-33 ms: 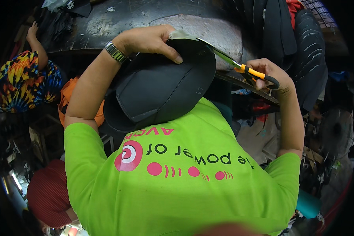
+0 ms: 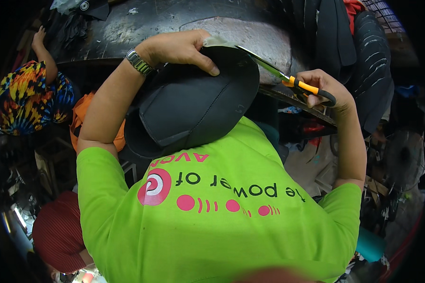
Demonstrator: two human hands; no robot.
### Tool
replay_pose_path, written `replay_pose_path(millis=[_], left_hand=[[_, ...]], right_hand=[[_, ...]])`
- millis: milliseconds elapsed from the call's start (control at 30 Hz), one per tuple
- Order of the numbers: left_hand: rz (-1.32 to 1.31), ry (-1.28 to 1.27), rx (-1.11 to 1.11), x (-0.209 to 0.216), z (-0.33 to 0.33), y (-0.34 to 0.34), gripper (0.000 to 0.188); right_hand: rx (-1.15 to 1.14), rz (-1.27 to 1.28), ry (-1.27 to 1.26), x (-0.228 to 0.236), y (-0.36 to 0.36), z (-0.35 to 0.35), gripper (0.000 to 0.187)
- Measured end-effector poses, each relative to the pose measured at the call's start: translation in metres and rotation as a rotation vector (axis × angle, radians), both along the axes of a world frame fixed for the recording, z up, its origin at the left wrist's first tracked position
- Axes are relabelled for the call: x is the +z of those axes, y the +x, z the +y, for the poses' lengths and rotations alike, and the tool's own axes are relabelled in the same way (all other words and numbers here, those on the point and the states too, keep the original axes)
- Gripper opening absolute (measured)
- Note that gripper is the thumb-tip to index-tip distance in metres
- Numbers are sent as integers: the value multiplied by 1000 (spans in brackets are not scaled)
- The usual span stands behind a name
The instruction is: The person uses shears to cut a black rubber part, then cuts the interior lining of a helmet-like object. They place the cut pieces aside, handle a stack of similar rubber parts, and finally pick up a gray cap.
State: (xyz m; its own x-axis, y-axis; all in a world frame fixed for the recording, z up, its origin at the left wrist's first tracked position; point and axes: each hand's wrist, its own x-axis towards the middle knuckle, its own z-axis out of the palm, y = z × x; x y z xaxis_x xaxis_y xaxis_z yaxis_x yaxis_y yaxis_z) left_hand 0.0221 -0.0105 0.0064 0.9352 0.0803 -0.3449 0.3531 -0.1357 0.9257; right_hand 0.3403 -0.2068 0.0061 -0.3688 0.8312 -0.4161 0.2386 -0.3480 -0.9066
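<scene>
My left hand (image 2: 182, 49), with a metal-banded watch on its wrist, grips the far edge of a black stitched piece (image 2: 198, 99) that looks like a shoe or boot upper. Its thumb presses on the black face; the other fingers go out of sight behind the edge. A whitish, frayed strip of lining (image 2: 217, 41) sticks out there. In my right hand (image 2: 329, 89) are scissors (image 2: 300, 84) with orange and black handles. Their blades lie along the piece's far right edge, the tip close to the whitish strip. The near part of the piece rests against my green shirt.
Ahead stands a dark worktable (image 2: 151, 23) with a worn grey slab (image 2: 245, 35) on it. Stacked black pieces (image 2: 370, 61) rise at the right. Another person in a bright patterned shirt (image 2: 26, 99) is at the left, and a dark red ribbed garment (image 2: 59, 233) shows lower left.
</scene>
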Motion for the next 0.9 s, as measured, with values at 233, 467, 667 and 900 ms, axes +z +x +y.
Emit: replay_pose_path(millis=[233, 467, 667, 900], left_hand=[[96, 29, -16, 1, 0, 1, 33], [-28, 59, -52, -4, -4, 7, 31], [-36, 187, -47, -16, 0, 7, 26], [-32, 51, 111, -9, 12, -15, 34]], right_hand=[[49, -71, -64, 24, -8, 6, 51], [130, -165, -93, 36, 4, 25, 51], [142, -206, 24, 40, 8, 30, 44], [-159, -521, 298, 21, 6, 41, 44]])
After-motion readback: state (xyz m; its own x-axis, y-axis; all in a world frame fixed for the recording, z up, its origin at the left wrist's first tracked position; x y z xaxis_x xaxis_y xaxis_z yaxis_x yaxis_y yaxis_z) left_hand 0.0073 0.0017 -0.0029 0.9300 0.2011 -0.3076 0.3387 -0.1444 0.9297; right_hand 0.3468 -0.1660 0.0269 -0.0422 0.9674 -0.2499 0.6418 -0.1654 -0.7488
